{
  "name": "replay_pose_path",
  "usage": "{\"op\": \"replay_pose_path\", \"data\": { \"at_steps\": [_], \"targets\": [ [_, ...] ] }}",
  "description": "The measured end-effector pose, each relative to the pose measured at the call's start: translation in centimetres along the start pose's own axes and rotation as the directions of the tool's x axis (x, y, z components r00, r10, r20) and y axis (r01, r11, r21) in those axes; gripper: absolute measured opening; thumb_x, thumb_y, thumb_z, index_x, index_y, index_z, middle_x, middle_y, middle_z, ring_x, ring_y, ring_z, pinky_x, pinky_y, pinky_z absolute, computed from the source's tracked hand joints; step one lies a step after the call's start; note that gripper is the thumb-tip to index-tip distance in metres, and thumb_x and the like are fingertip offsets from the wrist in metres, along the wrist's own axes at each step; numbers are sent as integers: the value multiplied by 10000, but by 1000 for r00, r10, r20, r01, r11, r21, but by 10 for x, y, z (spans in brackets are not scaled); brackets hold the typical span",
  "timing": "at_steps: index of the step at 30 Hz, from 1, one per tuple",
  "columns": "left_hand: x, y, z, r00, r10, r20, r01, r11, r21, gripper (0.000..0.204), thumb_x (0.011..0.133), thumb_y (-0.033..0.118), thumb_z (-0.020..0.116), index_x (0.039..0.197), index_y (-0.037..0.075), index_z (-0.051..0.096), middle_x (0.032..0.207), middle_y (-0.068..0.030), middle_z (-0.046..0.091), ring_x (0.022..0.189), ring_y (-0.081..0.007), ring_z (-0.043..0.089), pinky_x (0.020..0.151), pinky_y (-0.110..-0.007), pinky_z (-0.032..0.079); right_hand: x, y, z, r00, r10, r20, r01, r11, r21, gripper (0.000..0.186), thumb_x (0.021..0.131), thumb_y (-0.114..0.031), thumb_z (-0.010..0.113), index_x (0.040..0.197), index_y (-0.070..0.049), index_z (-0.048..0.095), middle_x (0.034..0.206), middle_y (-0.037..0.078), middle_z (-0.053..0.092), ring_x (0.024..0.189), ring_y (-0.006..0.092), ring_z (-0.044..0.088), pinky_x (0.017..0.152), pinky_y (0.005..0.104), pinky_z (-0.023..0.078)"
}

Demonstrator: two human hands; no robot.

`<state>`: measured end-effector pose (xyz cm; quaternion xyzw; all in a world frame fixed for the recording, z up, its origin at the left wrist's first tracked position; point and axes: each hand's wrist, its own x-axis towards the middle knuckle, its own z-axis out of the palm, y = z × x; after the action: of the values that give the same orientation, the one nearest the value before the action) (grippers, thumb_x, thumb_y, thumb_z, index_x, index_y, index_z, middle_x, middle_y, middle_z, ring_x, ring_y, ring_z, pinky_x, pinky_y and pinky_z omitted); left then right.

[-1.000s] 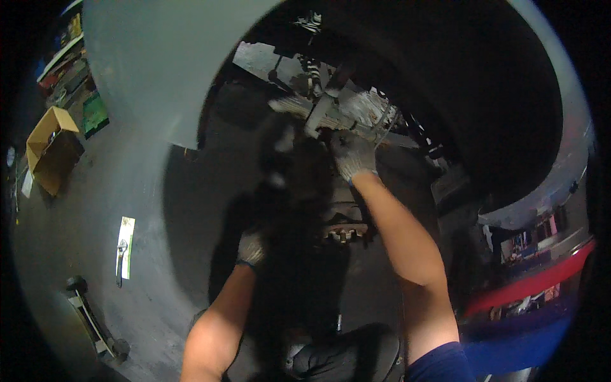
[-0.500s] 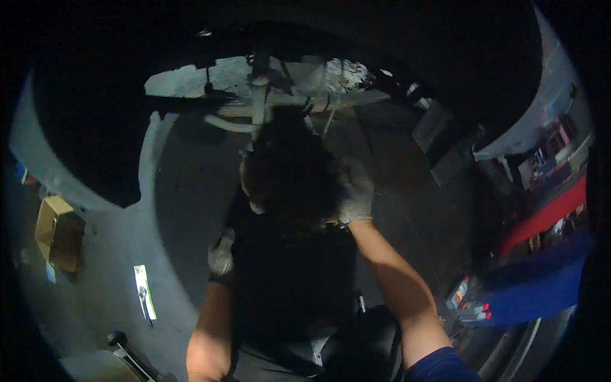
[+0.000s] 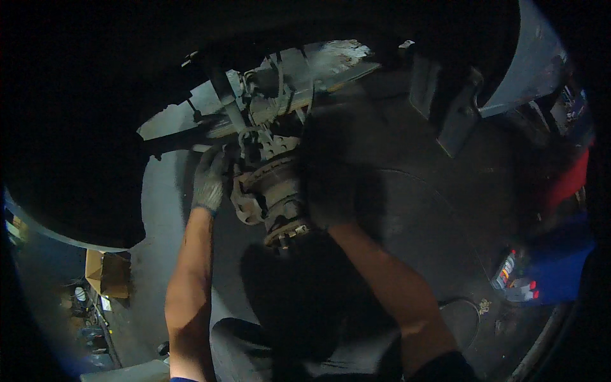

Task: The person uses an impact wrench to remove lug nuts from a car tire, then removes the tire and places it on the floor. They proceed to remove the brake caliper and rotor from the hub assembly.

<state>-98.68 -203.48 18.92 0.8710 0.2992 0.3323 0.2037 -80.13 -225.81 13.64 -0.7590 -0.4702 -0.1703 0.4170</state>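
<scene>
A rusty wheel hub with brake disc and caliper (image 3: 273,188) hangs from suspension parts (image 3: 267,95) inside a dark wheel arch, with a studded flange at its lower end. My left hand (image 3: 212,178), in a pale knit glove, is raised at the assembly's left, its fingers curled at the upper parts beside a short pale bar; what they grip is unclear. My right hand (image 3: 331,200) is in deep shadow against the hub's right side, its fingers hidden.
A cardboard box (image 3: 108,274) and scattered tools (image 3: 95,325) lie at lower left. Bottles (image 3: 505,270) stand by a blue object (image 3: 554,261) at right, below a red one (image 3: 576,172). A thin hose or cable (image 3: 414,178) crosses the floor. The arch edge (image 3: 528,57) curves overhead.
My left hand has risen from low at the left to the upper part of the assembly. My right hand stays at the hub's right, now darker. The view has shifted and the hub shows clearer.
</scene>
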Motion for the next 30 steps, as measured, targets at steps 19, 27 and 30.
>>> {"op": "replay_pose_path", "data": {
  "at_steps": [19,27,30],
  "targets": [
    [81,-48,53,899,-37,436,-192,862,470,416,951,146,574,1327,-32,593,1060,-271,731,969,-439,707,830,-518,546,-8,-2,20,921,348,177,-329,446,832,315,1063,-50,504,1367,-48,588,1341,126,575,1151,216,618,975,382,558],
    [76,-72,58,907,-48,417,12,996,89,429,963,174,632,1357,11,583,1186,-275,702,1072,-441,681,902,-497,543,-9,4,13,778,503,376,-379,-101,920,295,1069,-133,543,1338,-71,646,1259,111,661,1183,239,622,970,371,538],
    [76,-64,57,911,105,399,-329,770,547,451,961,280,712,1343,58,624,1108,-186,736,924,-335,733,795,-453,593,-12,26,16,721,547,425,-374,-210,903,399,1066,-231,560,1442,-100,553,1348,124,627,1218,259,614,1030,409,525]
  ]
}}
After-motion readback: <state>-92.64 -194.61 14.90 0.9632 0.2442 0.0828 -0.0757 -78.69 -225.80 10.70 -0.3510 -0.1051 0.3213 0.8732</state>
